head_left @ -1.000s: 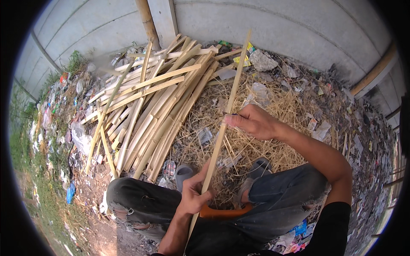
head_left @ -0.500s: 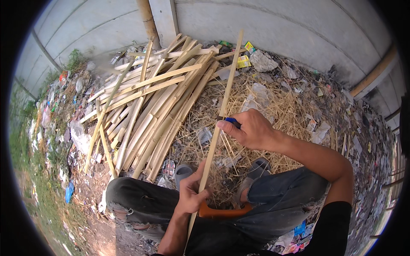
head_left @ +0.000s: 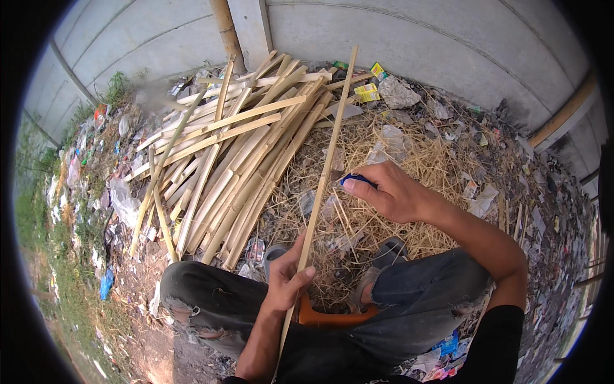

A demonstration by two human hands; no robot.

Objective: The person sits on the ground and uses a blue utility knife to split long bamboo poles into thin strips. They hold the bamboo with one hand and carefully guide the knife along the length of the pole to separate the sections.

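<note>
The grip of the left hand [head_left: 286,281] is narrow: the fingers close around a pale strip [head_left: 329,147], and the thumb lies along its side. The grip of the right hand [head_left: 396,195] is also closed, and it holds a knife [head_left: 359,180] with a blue handle. The blade [head_left: 337,174] points to the left and is at the edge of the strip — if it touches, I cannot tell.

The strip stands slanted in front of the person. Its lower part passes by the left forearm toward the body, and its upper end leans away, a little to the right.

Below the hands are the two legs in dark, torn trousers [head_left: 220,297], with the knees bent outward. Between them shows an orange stool [head_left: 336,315], mostly covered. A grey slipper [head_left: 388,251] is seen near the right knee.

Beyond the hands, dry shavings [head_left: 425,173] spread over the littered ground. To the left of the strip lies a big pile [head_left: 243,153] of similar pieces — many side by side, some crossing on top. Behind it are a bamboo pole [head_left: 226,32] and a grey wall [head_left: 416,38]. A stone [head_left: 398,93] and yellow packets [head_left: 366,93] lie near the foot of the wall.
</note>
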